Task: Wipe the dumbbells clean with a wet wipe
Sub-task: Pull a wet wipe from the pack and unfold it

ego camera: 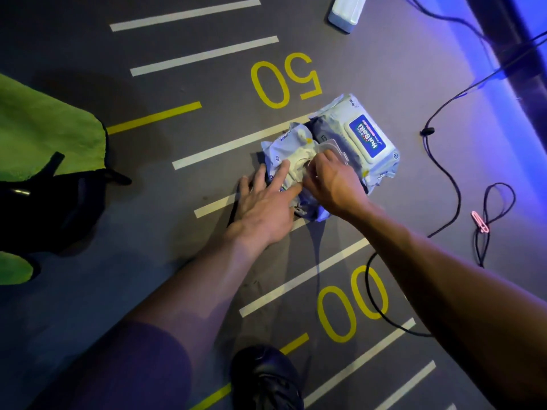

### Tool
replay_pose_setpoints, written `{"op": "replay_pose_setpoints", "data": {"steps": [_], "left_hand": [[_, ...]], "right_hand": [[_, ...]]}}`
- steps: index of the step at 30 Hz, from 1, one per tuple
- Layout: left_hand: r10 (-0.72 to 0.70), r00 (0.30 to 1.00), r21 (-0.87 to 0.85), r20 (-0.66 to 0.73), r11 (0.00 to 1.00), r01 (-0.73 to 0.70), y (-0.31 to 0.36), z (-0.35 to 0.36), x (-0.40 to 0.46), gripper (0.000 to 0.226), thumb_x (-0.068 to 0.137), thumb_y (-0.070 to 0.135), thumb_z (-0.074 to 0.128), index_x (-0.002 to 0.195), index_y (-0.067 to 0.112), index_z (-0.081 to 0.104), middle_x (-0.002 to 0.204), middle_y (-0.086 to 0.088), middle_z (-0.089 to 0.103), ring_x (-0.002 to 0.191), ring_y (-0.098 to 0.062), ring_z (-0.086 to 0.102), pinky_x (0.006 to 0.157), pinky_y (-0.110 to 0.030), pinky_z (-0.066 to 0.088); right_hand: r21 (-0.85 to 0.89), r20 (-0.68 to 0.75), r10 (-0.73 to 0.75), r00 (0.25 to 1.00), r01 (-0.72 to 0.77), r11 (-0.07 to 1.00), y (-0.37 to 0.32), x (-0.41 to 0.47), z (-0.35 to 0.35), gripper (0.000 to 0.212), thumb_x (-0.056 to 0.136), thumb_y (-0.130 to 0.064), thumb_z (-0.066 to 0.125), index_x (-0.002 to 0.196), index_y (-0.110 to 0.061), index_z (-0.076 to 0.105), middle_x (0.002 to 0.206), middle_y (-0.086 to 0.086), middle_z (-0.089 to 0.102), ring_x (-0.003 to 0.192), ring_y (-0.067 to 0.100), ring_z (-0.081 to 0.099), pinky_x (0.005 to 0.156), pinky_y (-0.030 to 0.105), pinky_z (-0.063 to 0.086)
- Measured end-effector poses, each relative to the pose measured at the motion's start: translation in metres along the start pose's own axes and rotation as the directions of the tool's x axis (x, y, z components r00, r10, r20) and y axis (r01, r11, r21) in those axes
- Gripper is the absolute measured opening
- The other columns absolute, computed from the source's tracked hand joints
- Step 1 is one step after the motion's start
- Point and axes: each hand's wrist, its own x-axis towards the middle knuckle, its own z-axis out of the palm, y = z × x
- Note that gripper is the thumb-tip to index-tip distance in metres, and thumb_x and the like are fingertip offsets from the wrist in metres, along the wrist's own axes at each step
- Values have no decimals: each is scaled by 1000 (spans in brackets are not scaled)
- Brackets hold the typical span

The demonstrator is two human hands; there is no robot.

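My left hand [263, 205] lies flat, fingers straight, pinning the near wipes pack [284, 161] to the floor. My right hand [331, 184] has its fingers pinching the wipe [299, 164] at the opening, just ahead of them. No dumbbells in view.
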Motion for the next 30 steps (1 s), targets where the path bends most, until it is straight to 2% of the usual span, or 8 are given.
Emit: {"op": "replay_pose_setpoints", "data": {"steps": [5,9,13,17,22,25,27,30], "left_hand": [[-58,998,144,12,988,56,11,0,7,54,101,41,55,152,47,36,173,-2,-9,154,-46,5,123,-70,3],[-89,996,182,20,980,84,15,-2,11,60,101,40,55,154,52,30,172,-3,-3,151,-43,12,123,-70,2],[-110,994,188,24,977,103,19,-5,13,65,94,34,63,149,55,35,167,-3,7,149,-43,16,122,-71,2],[-127,991,194,51,974,115,22,-7,18,60,91,35,67,144,52,43,162,-4,14,149,-45,16,121,-73,2],[-98,992,177,82,981,82,17,-5,21,65,96,46,63,154,50,33,169,-6,6,152,-45,11,124,-69,1],[-27,1000,47,4,999,27,7,-7,12,52,99,44,59,150,45,45,171,-2,11,152,-41,17,126,-63,4],[-42,992,-179,-121,984,19,-3,-10,2,37,100,33,60,137,37,60,166,2,28,147,-32,30,126,-53,21],[-237,932,-628,-273,778,14,-12,-24,-16,24,96,15,65,116,26,71,134,3,57,115,-18,58,100,-32,49]], "right_hand": [[133,18,21,1000,-23,991,2,-5,-3,25,105,-32,55,94,-9,52,93,7,48,76,26,49,65,33,40],[273,28,126,992,-129,953,3,-14,-6,27,106,-37,51,90,-16,43,92,5,48,71,21,45,59,15,32],[412,-8,232,973,-208,887,-7,-23,-9,28,96,-44,41,86,-18,43,88,-2,47,71,9,48,62,6,37],[627,-17,399,917,-301,718,-16,-25,-14,17,98,-30,45,82,-26,43,88,11,63,86,30,70,64,30,57],[774,-25,518,855,-312,552,-25,-13,-43,20,90,-37,40,87,-19,47,92,9,69,90,20,72,73,33,60],[829,12,531,847,-305,468,-30,-13,-54,19,87,-35,41,82,-21,53,90,7,66,92,26,67,78,43,58],[854,59,532,845,-318,411,-36,-17,-56,16,85,-35,43,80,-24,54,96,7,63,101,28,65,80,39,55],[916,112,482,869,-279,289,-51,-27,-58,14,91,-24,46,80,-22,56,88,0,61,93,17,63,84,37,55]]}}
